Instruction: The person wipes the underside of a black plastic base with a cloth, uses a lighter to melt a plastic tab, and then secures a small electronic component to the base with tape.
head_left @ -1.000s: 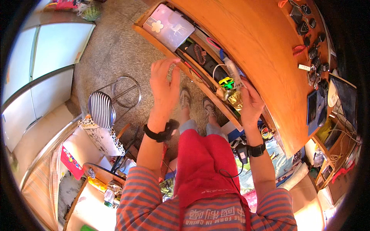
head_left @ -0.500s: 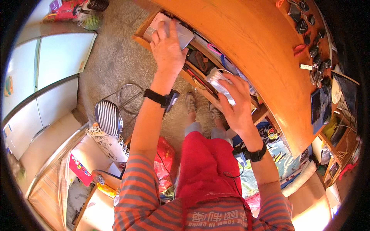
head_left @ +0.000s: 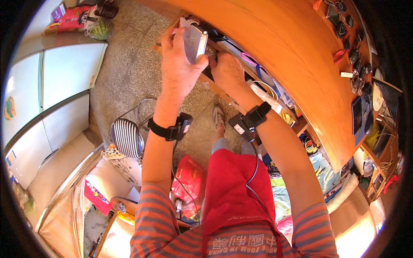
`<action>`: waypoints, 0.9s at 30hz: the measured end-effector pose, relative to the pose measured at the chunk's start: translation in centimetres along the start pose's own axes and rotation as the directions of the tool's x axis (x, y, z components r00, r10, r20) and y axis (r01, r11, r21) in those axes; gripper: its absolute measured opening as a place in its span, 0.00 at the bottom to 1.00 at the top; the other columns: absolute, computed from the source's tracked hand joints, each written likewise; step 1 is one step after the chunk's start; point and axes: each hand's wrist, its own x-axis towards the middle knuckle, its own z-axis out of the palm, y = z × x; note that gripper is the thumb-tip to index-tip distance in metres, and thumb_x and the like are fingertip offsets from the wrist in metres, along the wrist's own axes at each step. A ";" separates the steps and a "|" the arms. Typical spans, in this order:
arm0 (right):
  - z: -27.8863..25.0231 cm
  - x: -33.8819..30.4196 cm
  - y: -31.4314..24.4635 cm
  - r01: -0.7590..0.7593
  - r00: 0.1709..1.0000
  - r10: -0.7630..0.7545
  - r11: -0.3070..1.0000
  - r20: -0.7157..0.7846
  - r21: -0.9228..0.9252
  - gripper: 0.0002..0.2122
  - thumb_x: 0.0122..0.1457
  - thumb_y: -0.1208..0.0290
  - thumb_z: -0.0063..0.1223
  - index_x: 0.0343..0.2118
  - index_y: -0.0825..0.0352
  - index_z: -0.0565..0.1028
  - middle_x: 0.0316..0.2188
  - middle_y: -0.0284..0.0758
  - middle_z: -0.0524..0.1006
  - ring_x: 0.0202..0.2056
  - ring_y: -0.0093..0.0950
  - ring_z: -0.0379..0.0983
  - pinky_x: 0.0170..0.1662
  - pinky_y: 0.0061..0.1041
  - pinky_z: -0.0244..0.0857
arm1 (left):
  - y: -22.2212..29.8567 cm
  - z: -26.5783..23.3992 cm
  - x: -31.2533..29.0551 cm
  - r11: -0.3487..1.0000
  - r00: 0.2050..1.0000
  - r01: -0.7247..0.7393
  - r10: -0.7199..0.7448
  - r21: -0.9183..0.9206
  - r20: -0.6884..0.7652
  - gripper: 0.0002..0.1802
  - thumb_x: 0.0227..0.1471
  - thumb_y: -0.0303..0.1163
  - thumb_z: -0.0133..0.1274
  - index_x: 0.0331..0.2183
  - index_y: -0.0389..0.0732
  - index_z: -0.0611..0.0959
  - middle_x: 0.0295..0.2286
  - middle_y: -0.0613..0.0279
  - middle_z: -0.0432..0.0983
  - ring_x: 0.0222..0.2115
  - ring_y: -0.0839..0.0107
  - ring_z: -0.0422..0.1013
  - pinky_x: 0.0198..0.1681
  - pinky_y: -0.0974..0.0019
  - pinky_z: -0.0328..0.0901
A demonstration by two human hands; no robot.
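Note:
My left hand (head_left: 178, 64) is closed on a flat, book-like object (head_left: 193, 42) with a grey-white face and pale edges. It holds this object tilted up over the far end of an open wooden drawer (head_left: 301, 126). My right hand (head_left: 230, 74) reaches into the drawer just beside it. Its fingers are bent down among the contents, and their tips are hidden, so what they touch cannot be made out. A white plastic pack (head_left: 259, 91) lies in the drawer by my right forearm. Further in are a pink loop (head_left: 248, 57) and several small items.
The orange wooden desktop (head_left: 275, 47) curves over the drawer, with keys and small dark gadgets (head_left: 355, 60) at its right. A striped stool (head_left: 127, 137) stands on the floor at left, near a red bag (head_left: 188, 178). White cabinets (head_left: 73, 69) line the left side.
My right hand has let go of the white pack and moved left and farther into the drawer. My left hand has lifted and tilted the flat object it was resting on.

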 end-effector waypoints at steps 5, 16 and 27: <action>0.1 0.3 -1.7 -0.052 0.992 0.040 0.993 -0.117 -0.108 0.14 0.61 0.60 0.59 0.36 0.67 0.85 0.36 0.52 0.83 0.41 0.53 0.81 0.46 0.48 0.75 | 0.1 -0.2 -0.2 0.999 1.000 0.011 -0.011 -0.040 -0.005 0.41 0.44 0.30 0.70 0.59 0.38 0.73 0.59 0.45 0.63 0.56 0.47 0.69 0.55 0.54 0.73; -0.6 -0.7 -2.1 -0.167 0.957 0.274 0.786 -0.092 0.596 0.11 0.64 0.69 0.59 0.39 0.74 0.85 0.20 0.38 0.82 0.16 0.23 0.77 0.21 0.24 0.72 | -0.4 0.9 -0.8 0.999 0.997 -0.009 0.005 -0.047 -0.078 0.42 0.42 0.32 0.72 0.59 0.37 0.75 0.60 0.46 0.65 0.54 0.44 0.72 0.56 0.52 0.72; -5.8 -6.2 3.5 -0.166 0.972 0.233 0.758 -0.024 0.630 0.12 0.66 0.67 0.59 0.39 0.73 0.85 0.22 0.37 0.84 0.14 0.22 0.75 0.19 0.20 0.67 | 0.8 3.2 -3.9 0.994 0.997 0.070 -0.068 0.079 -0.039 0.38 0.47 0.26 0.69 0.59 0.37 0.73 0.61 0.45 0.63 0.60 0.44 0.66 0.57 0.51 0.72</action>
